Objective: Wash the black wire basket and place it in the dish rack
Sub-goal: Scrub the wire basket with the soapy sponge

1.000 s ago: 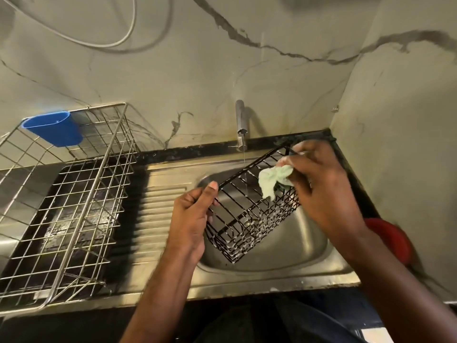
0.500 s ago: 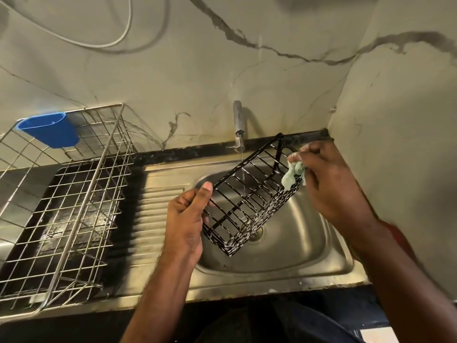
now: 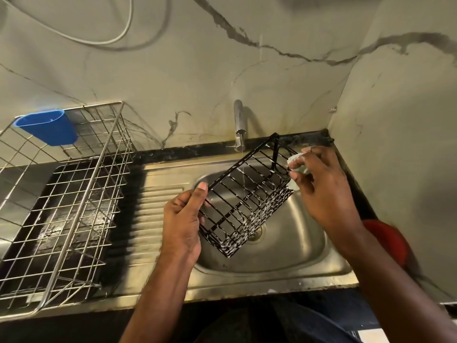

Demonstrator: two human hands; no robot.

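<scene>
Head view: we hold the black wire basket (image 3: 247, 196) tilted over the bowl of the stainless steel sink (image 3: 291, 258), its far corner raised toward the back wall and its near corner low above the drain. White suds cling to the wires along its lower side. Our left hand (image 3: 184, 219) grips the basket's near left edge, fingers closed around the wires with the thumb laid along the rim. Our right hand (image 3: 321, 186) sits at the basket's far right end, fingers pinched shut on a small pale green cloth (image 3: 295, 159) pressed against the wires there. A thin stream of water falls from the chrome tap (image 3: 239, 125) and passes through the basket. To the left, on the sink's ribbed drainboard and well apart from the basket, stands the silver wire dish rack (image 3: 74, 194), with a blue plastic cup holder (image 3: 48, 128) hung on its far rim.
</scene>
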